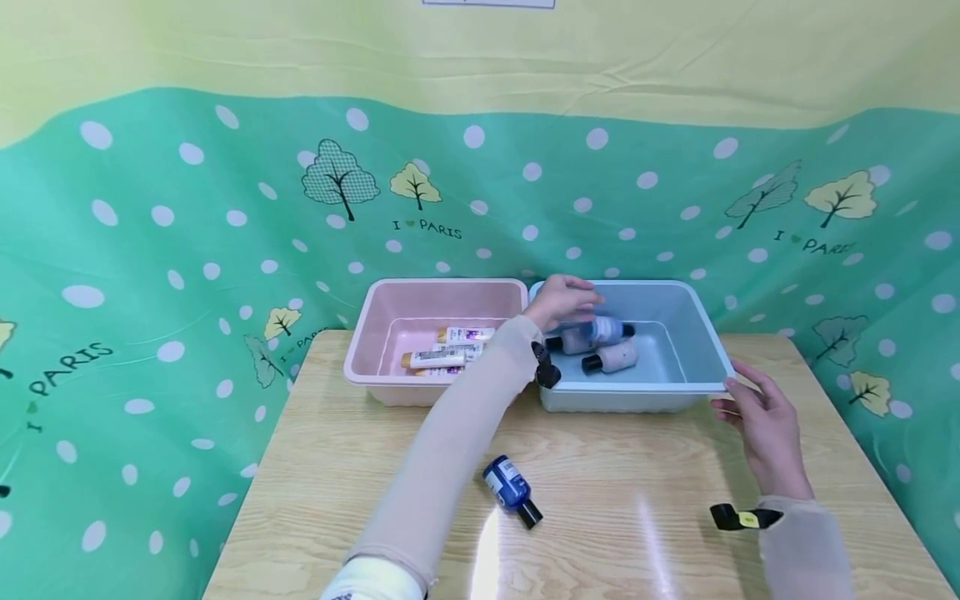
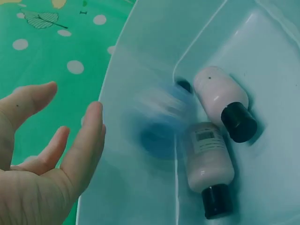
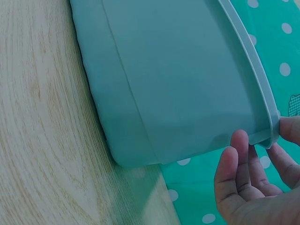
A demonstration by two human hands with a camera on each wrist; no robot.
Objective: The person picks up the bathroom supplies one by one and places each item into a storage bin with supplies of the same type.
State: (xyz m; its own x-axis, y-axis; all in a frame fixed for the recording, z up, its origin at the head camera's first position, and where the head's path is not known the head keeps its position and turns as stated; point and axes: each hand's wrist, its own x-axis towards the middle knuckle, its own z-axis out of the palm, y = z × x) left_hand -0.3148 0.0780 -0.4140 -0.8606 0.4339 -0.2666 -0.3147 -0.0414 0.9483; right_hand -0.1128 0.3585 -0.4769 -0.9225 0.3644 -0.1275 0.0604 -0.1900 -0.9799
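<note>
My left hand [image 1: 562, 302] is over the left end of the blue plastic bin [image 1: 637, 398], fingers spread and holding nothing. Just beyond its fingertips a blue bottle [image 2: 161, 119] shows blurred in the left wrist view, apart from the hand. Two pale pink bottles with black caps [image 2: 211, 161] lie on the bin floor beside it. At the bin's front right corner, my right hand [image 1: 768, 429] pinches the rim [image 3: 269, 117] between thumb and fingers. A dark blue bottle with a black cap [image 1: 508, 483] lies on its side on the table, below the left forearm.
A pink bin [image 1: 397, 382] stands against the blue bin's left side, with several white tubes [image 1: 435, 359] inside, partly hidden by the left sleeve. Both bins stand at the back of the wooden table [image 1: 600, 517], before a green dotted cloth [image 1: 225, 292].
</note>
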